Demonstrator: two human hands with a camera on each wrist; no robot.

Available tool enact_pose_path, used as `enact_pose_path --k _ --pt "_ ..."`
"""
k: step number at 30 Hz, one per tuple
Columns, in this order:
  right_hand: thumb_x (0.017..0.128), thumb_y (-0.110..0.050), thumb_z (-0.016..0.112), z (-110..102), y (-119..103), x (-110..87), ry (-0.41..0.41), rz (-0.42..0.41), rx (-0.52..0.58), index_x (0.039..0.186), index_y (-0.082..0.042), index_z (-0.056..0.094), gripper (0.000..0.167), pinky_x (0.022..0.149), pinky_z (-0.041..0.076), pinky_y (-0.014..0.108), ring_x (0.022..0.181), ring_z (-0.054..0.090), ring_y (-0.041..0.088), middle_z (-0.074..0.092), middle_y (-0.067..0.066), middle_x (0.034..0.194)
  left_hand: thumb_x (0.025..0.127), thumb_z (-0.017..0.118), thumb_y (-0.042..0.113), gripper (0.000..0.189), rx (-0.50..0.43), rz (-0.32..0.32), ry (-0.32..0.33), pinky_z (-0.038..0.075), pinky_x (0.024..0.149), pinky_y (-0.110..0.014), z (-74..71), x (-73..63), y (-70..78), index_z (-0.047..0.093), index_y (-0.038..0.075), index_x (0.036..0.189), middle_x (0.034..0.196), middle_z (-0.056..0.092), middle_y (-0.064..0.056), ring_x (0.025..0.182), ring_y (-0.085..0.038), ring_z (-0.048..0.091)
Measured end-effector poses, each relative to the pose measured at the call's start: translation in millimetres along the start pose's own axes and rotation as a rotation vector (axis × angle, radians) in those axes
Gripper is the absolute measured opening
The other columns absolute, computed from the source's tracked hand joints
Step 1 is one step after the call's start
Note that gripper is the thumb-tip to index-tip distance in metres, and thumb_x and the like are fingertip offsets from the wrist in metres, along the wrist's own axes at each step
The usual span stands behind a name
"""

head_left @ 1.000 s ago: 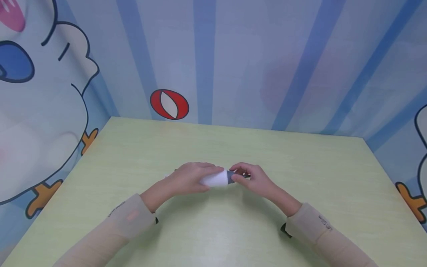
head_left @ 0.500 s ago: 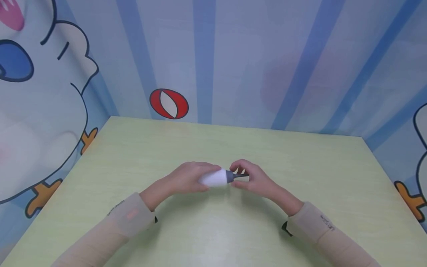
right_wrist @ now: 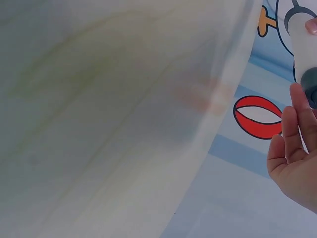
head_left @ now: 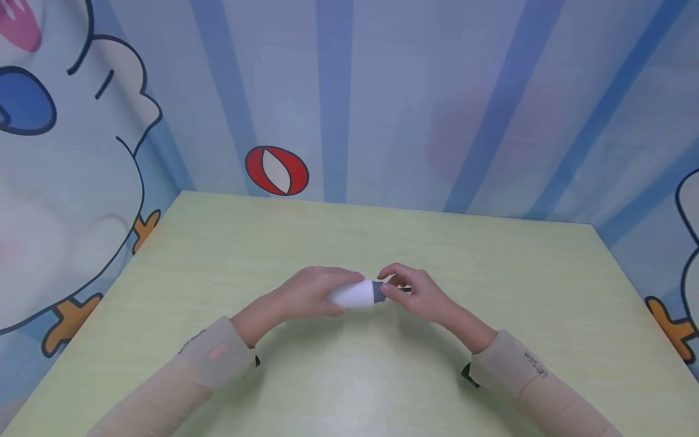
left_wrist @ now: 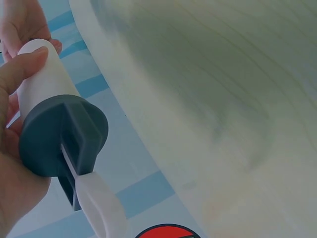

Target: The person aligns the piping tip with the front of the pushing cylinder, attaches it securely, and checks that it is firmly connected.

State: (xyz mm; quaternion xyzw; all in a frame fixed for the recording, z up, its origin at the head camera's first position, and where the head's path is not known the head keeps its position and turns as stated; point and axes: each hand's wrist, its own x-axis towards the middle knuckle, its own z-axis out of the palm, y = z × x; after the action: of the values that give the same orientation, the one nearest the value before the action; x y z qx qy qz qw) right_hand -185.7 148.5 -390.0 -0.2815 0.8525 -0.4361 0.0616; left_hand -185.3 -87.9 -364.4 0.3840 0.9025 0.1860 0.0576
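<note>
A white cylindrical tool (head_left: 352, 294) lies level above the table in both hands. A grey tapered collar (head_left: 378, 291) with a thin dark shaft forms its right end. My left hand (head_left: 308, 292) grips the white body from the left, thumb along its side. In the left wrist view, a dark grey-green end cap (left_wrist: 54, 134) carries a white lever (left_wrist: 101, 203) in a slotted mount. My right hand (head_left: 417, 291) pinches the grey collar between thumb and fingertips, partly covering the shaft. The right wrist view shows the collar's dark end (right_wrist: 310, 84) at the fingertips.
A pale yellow-green table (head_left: 349, 243) lies beneath the hands. A blue striped backdrop (head_left: 393, 109) with cartoon figures rises behind its back edge and along both sides. Beige sleeves (head_left: 218, 358) cover the forearms.
Half a second ago the right fingers were spread off the collar and showed the shaft; now they are closed on it again. The left hand and tool have barely shifted.
</note>
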Motion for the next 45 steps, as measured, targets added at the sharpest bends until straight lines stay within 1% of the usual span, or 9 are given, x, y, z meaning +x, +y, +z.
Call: enact_pose_path --k 3,8,13,19,28,33,38,42,45 --pt "0.088 -0.023 0.054 -0.9 -0.4 0.1 -0.007 0.022 0.003 0.111 -0.005 0.054 0.029 0.068 0.047 0.028 0.084 0.062 0.022 0.066 0.008 0.093 0.072 0.072 0.022 0.057 -0.002 -0.005 0.001 0.046 0.083 -0.034 0.1 -0.3 -0.3 0.050 0.017 0.125 0.122 0.055 0.002 0.105 -0.015 0.054" --pt "0.079 -0.019 0.065 -1.4 -2.6 -0.1 -0.018 -0.011 0.012 0.112 -0.007 0.053 0.037 0.077 0.046 0.035 0.088 0.056 0.018 0.061 0.006 0.103 0.072 0.072 0.022 0.058 -0.008 -0.009 0.007 0.045 0.084 -0.033 0.8 -0.9 -2.5 0.049 0.017 0.126 0.122 0.055 0.002 0.105 -0.014 0.054" --pt "0.076 -0.014 0.068 0.4 -4.7 -0.4 -0.035 -0.019 -0.003 0.104 -0.010 0.056 0.031 0.075 0.046 0.031 0.084 0.053 0.015 0.060 0.002 0.095 0.072 0.072 0.019 0.056 -0.033 0.009 0.018 0.046 0.083 -0.033 0.8 -0.8 -2.4 0.051 0.017 0.124 0.120 0.057 0.002 0.103 -0.014 0.055" --pt "0.077 -0.015 0.067 0.7 -2.6 -1.2 -0.039 -0.001 -0.022 0.102 -0.007 0.060 0.028 0.075 0.047 0.031 0.082 0.055 0.012 0.063 0.002 0.090 0.072 0.072 0.020 0.056 -0.027 0.014 -0.001 0.046 0.082 -0.033 1.9 -0.8 0.0 0.051 0.017 0.124 0.120 0.057 0.001 0.103 -0.015 0.055" --pt "0.079 -0.015 0.065 0.8 0.7 -2.9 -0.091 0.015 0.062 0.101 0.000 0.061 0.027 0.065 0.047 0.023 0.080 0.055 0.014 0.063 0.010 0.091 0.073 0.071 0.019 0.055 0.001 0.056 -0.010 0.047 0.082 -0.032 7.8 -2.0 1.7 0.051 0.015 0.124 0.120 0.057 0.001 0.102 -0.015 0.057" --pt "0.078 -0.014 0.066 2.9 2.1 -4.5 -0.088 0.033 0.098 0.100 0.001 0.061 0.027 0.061 0.046 0.022 0.076 0.052 0.013 0.062 0.012 0.088 0.074 0.070 0.019 0.055 0.030 0.056 -0.008 0.047 0.081 -0.032 9.3 -3.0 4.5 0.051 0.015 0.125 0.120 0.057 0.000 0.101 -0.016 0.057" --pt "0.076 -0.014 0.068 8.7 6.5 -6.1 -0.076 0.046 0.100 0.097 -0.001 0.062 0.026 0.060 0.044 0.022 0.072 0.050 0.012 0.061 0.009 0.083 0.074 0.070 0.017 0.052 0.043 0.081 -0.003 0.048 0.079 -0.032 12.9 -4.1 4.0 0.053 0.014 0.122 0.116 0.059 0.000 0.097 -0.016 0.058" --pt "0.076 -0.015 0.068 13.9 9.1 -4.3 -0.081 0.065 0.063 0.099 -0.005 0.061 0.026 0.064 0.047 0.022 0.078 0.054 0.012 0.063 0.005 0.087 0.073 0.070 0.017 0.051 0.079 0.066 -0.009 0.047 0.079 -0.032 17.1 -3.2 -1.8 0.052 0.016 0.121 0.116 0.058 0.002 0.098 -0.014 0.057" --pt "0.077 -0.015 0.066 15.3 9.9 0.4 -0.110 0.065 0.022 0.101 -0.006 0.059 0.026 0.068 0.048 0.023 0.083 0.056 0.013 0.063 0.005 0.091 0.073 0.070 0.018 0.052 0.115 0.032 -0.029 0.047 0.082 -0.033 18.5 -0.1 -7.2 0.051 0.019 0.122 0.119 0.057 0.002 0.103 -0.014 0.055"
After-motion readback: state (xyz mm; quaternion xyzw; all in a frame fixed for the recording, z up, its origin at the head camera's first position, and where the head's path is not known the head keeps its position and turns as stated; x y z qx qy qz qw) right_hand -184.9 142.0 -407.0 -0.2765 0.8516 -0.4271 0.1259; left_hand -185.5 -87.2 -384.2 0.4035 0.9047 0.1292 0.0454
